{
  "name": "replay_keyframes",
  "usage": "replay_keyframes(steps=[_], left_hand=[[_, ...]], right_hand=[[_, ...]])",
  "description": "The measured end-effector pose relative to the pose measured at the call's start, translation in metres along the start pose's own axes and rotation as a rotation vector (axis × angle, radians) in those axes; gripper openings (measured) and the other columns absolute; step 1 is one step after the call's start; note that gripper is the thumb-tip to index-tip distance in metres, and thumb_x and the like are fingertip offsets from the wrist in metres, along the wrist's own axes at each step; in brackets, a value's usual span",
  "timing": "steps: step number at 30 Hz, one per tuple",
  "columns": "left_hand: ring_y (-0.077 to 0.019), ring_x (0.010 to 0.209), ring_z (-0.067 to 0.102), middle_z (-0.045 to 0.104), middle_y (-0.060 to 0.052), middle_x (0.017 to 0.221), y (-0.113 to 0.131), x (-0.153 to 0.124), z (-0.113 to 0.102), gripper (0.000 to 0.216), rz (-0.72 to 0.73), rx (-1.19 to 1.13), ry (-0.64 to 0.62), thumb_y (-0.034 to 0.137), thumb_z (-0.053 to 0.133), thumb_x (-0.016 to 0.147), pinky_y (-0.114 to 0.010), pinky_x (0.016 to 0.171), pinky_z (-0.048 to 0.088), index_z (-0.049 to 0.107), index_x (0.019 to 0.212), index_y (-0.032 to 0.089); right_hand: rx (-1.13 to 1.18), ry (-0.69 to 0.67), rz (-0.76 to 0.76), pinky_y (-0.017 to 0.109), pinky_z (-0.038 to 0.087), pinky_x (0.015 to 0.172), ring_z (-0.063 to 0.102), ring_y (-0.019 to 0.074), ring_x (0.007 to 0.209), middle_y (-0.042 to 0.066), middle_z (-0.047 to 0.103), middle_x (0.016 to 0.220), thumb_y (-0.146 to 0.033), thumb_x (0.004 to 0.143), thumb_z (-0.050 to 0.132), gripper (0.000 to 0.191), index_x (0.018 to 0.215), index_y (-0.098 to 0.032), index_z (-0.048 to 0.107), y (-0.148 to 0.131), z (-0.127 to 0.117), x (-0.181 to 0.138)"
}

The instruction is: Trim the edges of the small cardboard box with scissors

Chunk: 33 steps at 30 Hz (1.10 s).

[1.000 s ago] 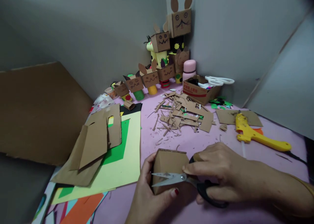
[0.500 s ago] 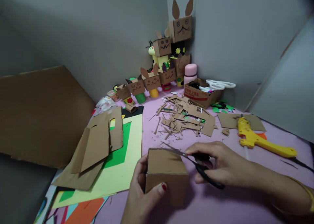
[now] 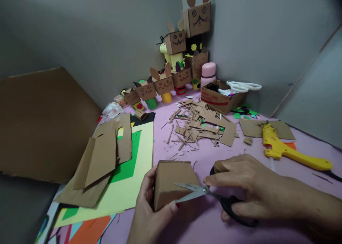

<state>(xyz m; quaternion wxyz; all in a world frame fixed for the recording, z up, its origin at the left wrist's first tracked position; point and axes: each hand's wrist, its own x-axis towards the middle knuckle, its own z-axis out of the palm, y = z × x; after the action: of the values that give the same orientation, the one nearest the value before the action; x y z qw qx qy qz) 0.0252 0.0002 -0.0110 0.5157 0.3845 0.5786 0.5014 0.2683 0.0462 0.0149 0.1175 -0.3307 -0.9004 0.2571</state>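
I have the left hand (image 3: 149,204) wrapped round the cardboard box (image 3: 175,174), thumb on its near side, fingers along its left. Right hand (image 3: 248,190), just right of the box, is curled round the scissors' (image 3: 205,190) black handles; blades parted, one over the box's upper face, the other's tip by the left thumb, contact unclear. Box is between both hands, above or on the pink tabletop (image 3: 211,233); can't tell which. Progress, my reading: walls joined, scissor work at the edges in hand; what's left shows only as bare faces, unlike the boxes with drawn faces (image 3: 163,84) well beyond it. Box roughly cubic, no clear long axis; upper face tipped toward my camera. Scissors' long axis crosses the box's right part, tips pointing left. Scraps (image 3: 228,135) lie beyond the box, glue gun (image 3: 291,151) beyond and right, flat cardboard (image 3: 103,162) to its left.
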Motion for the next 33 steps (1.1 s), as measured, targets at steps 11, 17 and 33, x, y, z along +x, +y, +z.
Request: replay_keyframes(steps=[11,17,33], left_hand=[[-0.0356,0.103,0.065,0.069,-0.013,0.114,-0.009,-0.004,0.004,0.094,-0.034,0.049,-0.024,0.039,0.087,0.046,-0.037,0.081,0.053,0.044,0.127,0.02],[-0.0363,0.101,0.066,0.07,-0.014,0.113,-0.009,-0.004,0.003,0.099,-0.07,0.012,-0.077,0.046,0.087,0.046,-0.037,0.075,0.055,0.042,0.13,0.02],[-0.0334,0.098,0.067,0.071,-0.013,0.11,-0.009,-0.01,0.01,0.098,-0.092,-0.016,-0.099,0.043,0.088,0.044,-0.036,0.08,0.053,0.042,0.127,0.02]], right_hand=[[-0.04,0.064,-0.103,0.026,0.028,0.056,0.052,0.0145,0.065,-0.001,0.06,0.074,-0.033,0.081,0.065,0.022,0.101,-0.027,0.067,0.001,0.008,-0.002],[-0.059,0.157,-0.189,0.028,0.027,0.054,0.053,0.0144,0.061,0.0,0.063,0.071,-0.031,0.081,0.065,0.023,0.102,-0.024,0.068,0.006,0.012,-0.003],[-0.09,0.169,-0.204,0.027,0.028,0.053,0.053,0.0144,0.061,0.0,0.065,0.072,-0.027,0.077,0.065,0.023,0.1,-0.023,0.067,0.0,0.014,-0.005]])
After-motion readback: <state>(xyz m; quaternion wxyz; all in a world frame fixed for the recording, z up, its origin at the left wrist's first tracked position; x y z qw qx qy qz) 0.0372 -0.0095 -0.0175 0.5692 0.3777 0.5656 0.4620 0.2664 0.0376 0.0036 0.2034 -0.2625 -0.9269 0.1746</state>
